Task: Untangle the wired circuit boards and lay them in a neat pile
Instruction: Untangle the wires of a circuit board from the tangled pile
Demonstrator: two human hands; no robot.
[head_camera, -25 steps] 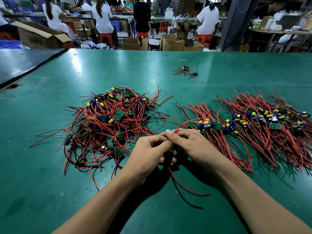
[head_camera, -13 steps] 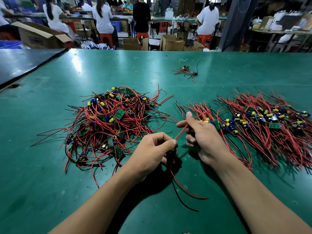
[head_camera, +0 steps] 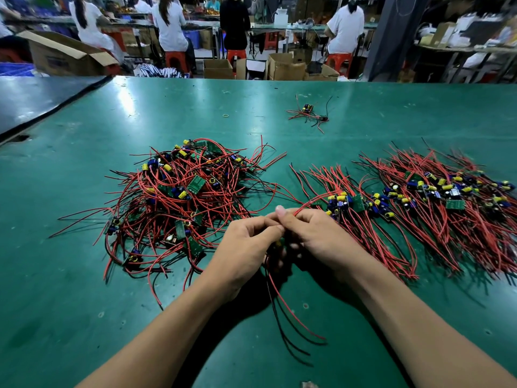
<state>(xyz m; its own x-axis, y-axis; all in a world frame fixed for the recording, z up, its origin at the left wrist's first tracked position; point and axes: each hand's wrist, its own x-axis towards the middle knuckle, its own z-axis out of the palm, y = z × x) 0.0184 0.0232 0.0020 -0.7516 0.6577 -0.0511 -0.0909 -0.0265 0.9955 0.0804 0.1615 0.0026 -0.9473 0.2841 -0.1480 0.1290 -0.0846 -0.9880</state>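
Note:
A tangled heap of small green circuit boards with red and black wires point(head_camera: 179, 203) lies left of centre on the green table point(head_camera: 363, 113). To the right, sorted boards lie in two rows with their wires combed out point(head_camera: 361, 208) point(head_camera: 453, 197). My left hand point(head_camera: 246, 247) and my right hand point(head_camera: 316, 236) meet in front of the heap and together hold one wired board, mostly hidden between the fingers. Its red and black wires point(head_camera: 285, 312) trail toward me. My right hand pinches a red wire that arcs up toward the nearer row.
A lone wired board point(head_camera: 307, 112) and a small rubber band point(head_camera: 225, 115) lie farther back. A darker table point(head_camera: 33, 99) adjoins at the left. Beyond the far edge are cardboard boxes point(head_camera: 285, 67) and several seated people at benches.
Half a second ago my right hand was apart, pulling a red wire out to the right. It has come back to my left hand, and both hold the board again.

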